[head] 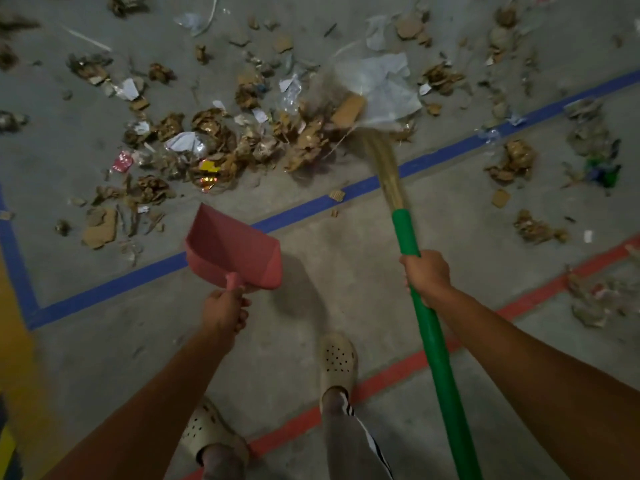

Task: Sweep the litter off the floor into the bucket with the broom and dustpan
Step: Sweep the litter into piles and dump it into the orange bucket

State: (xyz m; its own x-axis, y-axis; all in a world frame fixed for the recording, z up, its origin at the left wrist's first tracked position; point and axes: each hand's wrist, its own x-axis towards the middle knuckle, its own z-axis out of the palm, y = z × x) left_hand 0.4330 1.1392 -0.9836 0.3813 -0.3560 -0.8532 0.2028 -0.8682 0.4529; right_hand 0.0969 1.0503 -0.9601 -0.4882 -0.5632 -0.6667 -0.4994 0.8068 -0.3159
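My right hand [426,276] grips the green handle of the broom [434,337]. Its straw head [349,109] is blurred and lies among cardboard scraps and a clear plastic sheet [391,88]. My left hand [224,310] holds the short handle of a red dustpan [232,248], which hangs above the floor with its mouth pointing up-left. A thick band of litter [221,140], made of crumpled brown paper, foil and wrappers, lies beyond the blue tape line. No bucket is in view.
A blue tape line [311,209] crosses the grey concrete floor, with a red line [388,375] nearer to me. More litter lies at the right [519,161] and far right [595,299]. My feet in pale perforated clogs [337,362] stand by the red line.
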